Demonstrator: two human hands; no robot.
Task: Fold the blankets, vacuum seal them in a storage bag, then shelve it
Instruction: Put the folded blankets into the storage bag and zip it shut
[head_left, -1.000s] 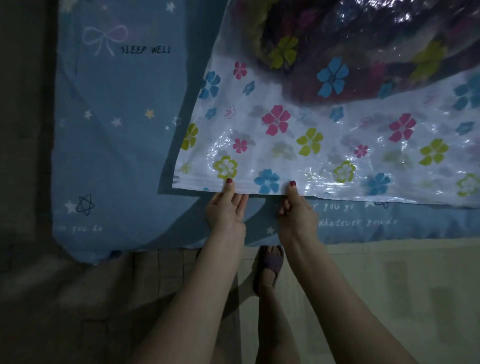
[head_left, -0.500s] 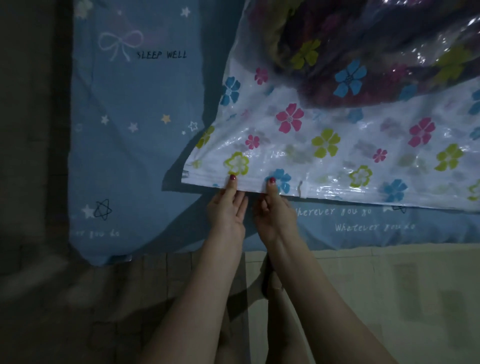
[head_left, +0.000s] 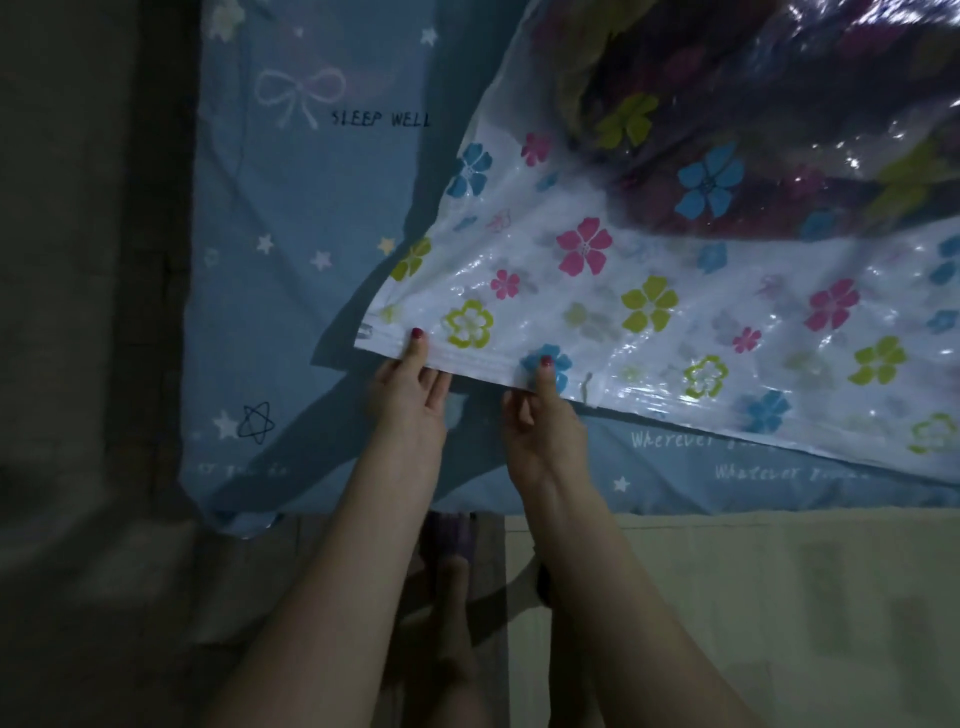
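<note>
Now sealing stage, judged. Clear plastic storage bag with coloured flower print (head_left: 649, 291) spread across right of frame on blue star-print bedsheet (head_left: 291, 270), dark folded blankets (head_left: 779, 104) bulging inside, upper right. Left hand (head_left: 410, 395) and right hand (head_left: 540, 421) each pinching zip edge, thumb on top. Film slick, floppy; load soft, bulky. Best hold: stiffer zip strip.

You see a storage bag (head_left: 649, 291) of clear, white-backed plastic printed with pink, blue and lime-green flowers; dark, multicoloured blankets (head_left: 779, 104) show through its far part. Under it lies a pale blue bedsheet (head_left: 311, 208) with white and yellow stars, a pale bow outline and dark lettering. Both thumbnails wear red polish. Near right, the floor (head_left: 779, 597) is beige
</note>
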